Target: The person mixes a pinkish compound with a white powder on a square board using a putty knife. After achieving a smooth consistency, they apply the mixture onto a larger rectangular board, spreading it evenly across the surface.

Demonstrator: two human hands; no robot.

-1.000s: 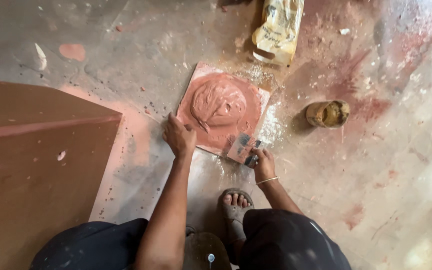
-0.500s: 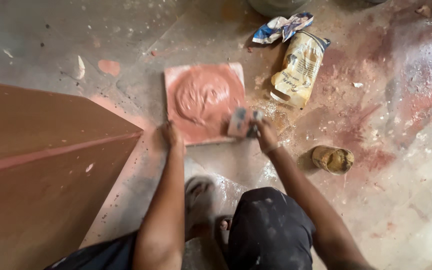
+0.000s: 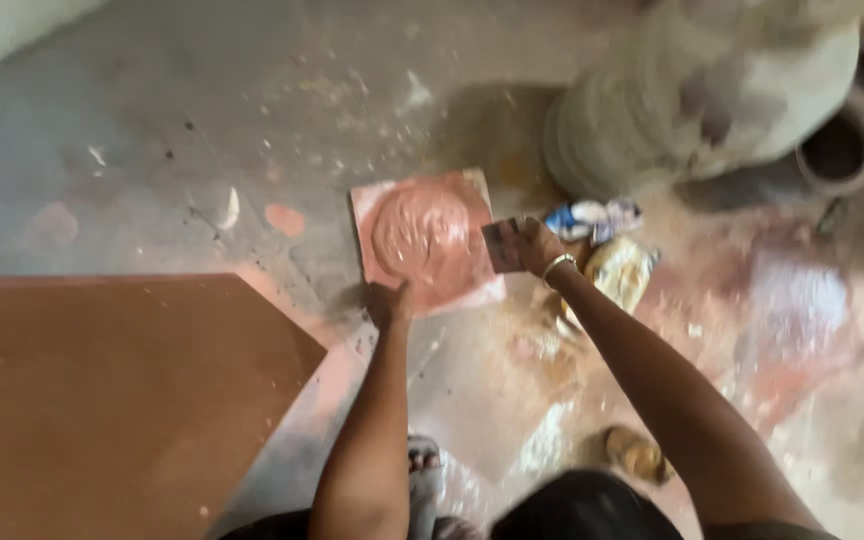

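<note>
A square reddish clay tile (image 3: 427, 240) with a round raised relief lies flat on the floor. My left hand (image 3: 389, 303) presses on the tile's near edge, fingers down on the clay. My right hand (image 3: 529, 246) is at the tile's right edge and grips a small flat grey piece (image 3: 501, 244), probably sandpaper or a scraper; a thin bangle shows at that wrist. The frame is blurred by motion.
A large brown board (image 3: 102, 400) lies on the floor at the left. A crumpled bag (image 3: 620, 268) and a blue-white wrapper (image 3: 589, 217) sit right of the tile. Big pale pots (image 3: 692, 90) stand behind, with a dark small pot (image 3: 834, 152). A yellowish lump (image 3: 638, 452) lies near my knee.
The view has swung and tilted forward, bringing the big pots into sight. My right hand has lifted with the grey piece to the tile's right edge; my left hand stays on the near edge.
</note>
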